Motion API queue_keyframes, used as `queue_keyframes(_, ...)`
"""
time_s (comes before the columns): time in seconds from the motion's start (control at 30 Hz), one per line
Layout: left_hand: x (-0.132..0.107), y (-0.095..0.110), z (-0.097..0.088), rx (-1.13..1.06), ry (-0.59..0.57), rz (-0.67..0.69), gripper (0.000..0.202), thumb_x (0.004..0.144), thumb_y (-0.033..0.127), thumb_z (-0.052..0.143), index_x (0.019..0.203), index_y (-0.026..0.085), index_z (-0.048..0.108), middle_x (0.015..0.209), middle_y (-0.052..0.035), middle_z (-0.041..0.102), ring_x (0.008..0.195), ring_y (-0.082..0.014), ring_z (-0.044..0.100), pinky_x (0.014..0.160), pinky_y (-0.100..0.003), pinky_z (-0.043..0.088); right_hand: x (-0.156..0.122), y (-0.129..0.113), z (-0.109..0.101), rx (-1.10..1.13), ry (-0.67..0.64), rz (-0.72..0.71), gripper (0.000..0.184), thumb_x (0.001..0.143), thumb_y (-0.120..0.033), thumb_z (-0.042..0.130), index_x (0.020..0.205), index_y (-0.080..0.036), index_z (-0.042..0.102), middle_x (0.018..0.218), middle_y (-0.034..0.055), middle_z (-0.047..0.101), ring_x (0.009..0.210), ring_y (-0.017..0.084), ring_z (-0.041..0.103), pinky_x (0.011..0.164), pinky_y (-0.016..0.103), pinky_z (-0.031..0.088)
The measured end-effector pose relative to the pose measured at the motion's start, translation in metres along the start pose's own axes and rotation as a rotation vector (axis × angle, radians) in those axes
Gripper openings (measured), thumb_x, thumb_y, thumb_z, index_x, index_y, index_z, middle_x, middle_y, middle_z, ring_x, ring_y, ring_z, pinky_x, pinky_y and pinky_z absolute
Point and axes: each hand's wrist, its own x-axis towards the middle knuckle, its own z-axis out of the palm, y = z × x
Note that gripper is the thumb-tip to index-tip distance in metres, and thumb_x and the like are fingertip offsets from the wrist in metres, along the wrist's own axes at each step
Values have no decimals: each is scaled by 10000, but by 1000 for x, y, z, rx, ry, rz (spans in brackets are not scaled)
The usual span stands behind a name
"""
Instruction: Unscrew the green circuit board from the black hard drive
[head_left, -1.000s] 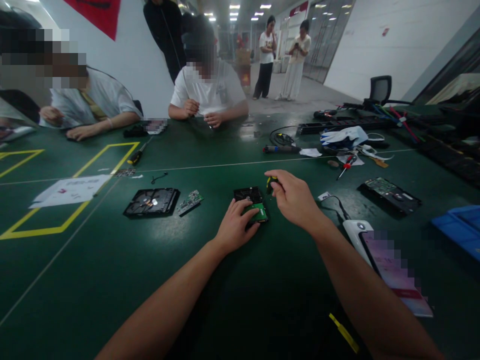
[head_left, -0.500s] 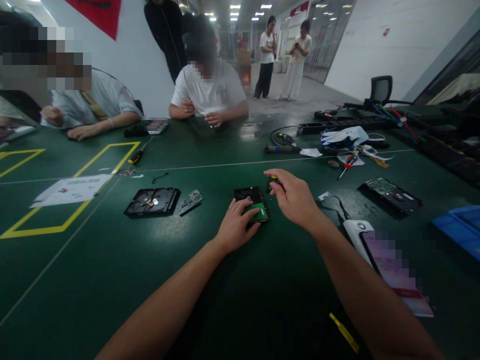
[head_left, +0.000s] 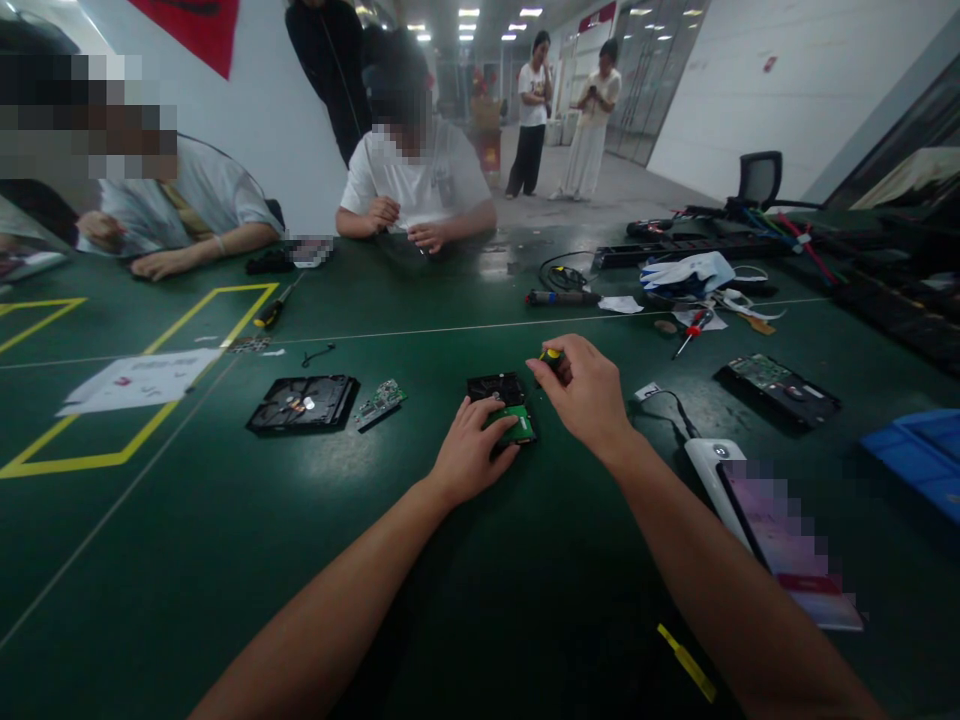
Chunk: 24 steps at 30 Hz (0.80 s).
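My left hand [head_left: 474, 452] is curled over the near left side of a hard drive [head_left: 496, 386], fingers on top and thumb along its near edge, holding it against the table. Its green circuit board [head_left: 519, 424] shows beyond my fingertips. Just right of the drive, my right hand [head_left: 589, 392] is closed around a screwdriver with a yellow and black handle [head_left: 551, 357]. The screwdriver's tip cannot be made out. To the left lie another hard drive [head_left: 304, 403], black and silver, and a loose circuit board [head_left: 381, 404].
At right are a third hard drive [head_left: 776, 390], a phone [head_left: 787, 540] on a white cabled device [head_left: 709, 460], and a blue bin [head_left: 915, 455]. Beyond lie a red screwdriver [head_left: 694, 332] and gloves [head_left: 686, 273]. A paper sheet [head_left: 142, 380] is far left. A person in white [head_left: 420, 185] sits opposite.
My right hand has shifted slightly and turned, so more of the screwdriver's yellow handle shows. My left hand and the hard drive under it have stayed in place.
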Motion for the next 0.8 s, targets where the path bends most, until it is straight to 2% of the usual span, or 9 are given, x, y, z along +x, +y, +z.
queue_keyframes(0.13,0,-1,0,-7,-5,-1,456,928,368,673,1367,269,601,1429,-132,559,1386,-347,517,1213,-689,322,-1,0,3,61,5,-12,210,998,-336,611,1188,-270,671,1131,78,727,995,252,682,872,425,540)
queue_keyframes(0.27,0,-2,1,-30,4,-14,521,904,382,701,1396,271,567,1441,-128,555,1401,-346,507,1233,-674,309,1,-5,-1,137,-79,-60,254,1024,-340,571,1240,-274,688,1247,73,725,1114,251,683,969,451,544)
queue_keyframes(0.4,0,-1,2,-51,15,-34,574,889,386,716,1416,256,531,1442,-130,564,1399,-340,511,1251,-656,293,3,-9,-6,196,-121,-59,323,1053,-279,464,1289,-268,684,1317,65,714,1228,244,655,1080,478,498)
queue_keyframes(0.47,0,-1,1,-56,17,-39,569,894,391,710,1413,245,528,1436,-132,570,1390,-335,519,1250,-649,297,3,-8,-6,207,-121,-23,301,1050,-287,474,1250,-256,696,1274,68,732,1182,245,674,1048,468,515)
queue_keyframes(0.6,1,-1,1,-69,26,-34,529,895,387,711,1378,242,550,1423,-130,578,1378,-328,530,1242,-643,311,3,-3,-5,226,-111,69,235,1035,-346,531,1172,-239,688,1162,76,740,1003,232,698,888,410,561)
queue_keyframes(0.8,1,-2,1,-69,26,-29,464,885,389,724,1304,244,588,1406,-130,578,1362,-331,538,1227,-653,327,2,4,-1,308,-145,110,251,1045,-389,517,1215,-273,660,1208,67,689,857,179,669,727,338,553)
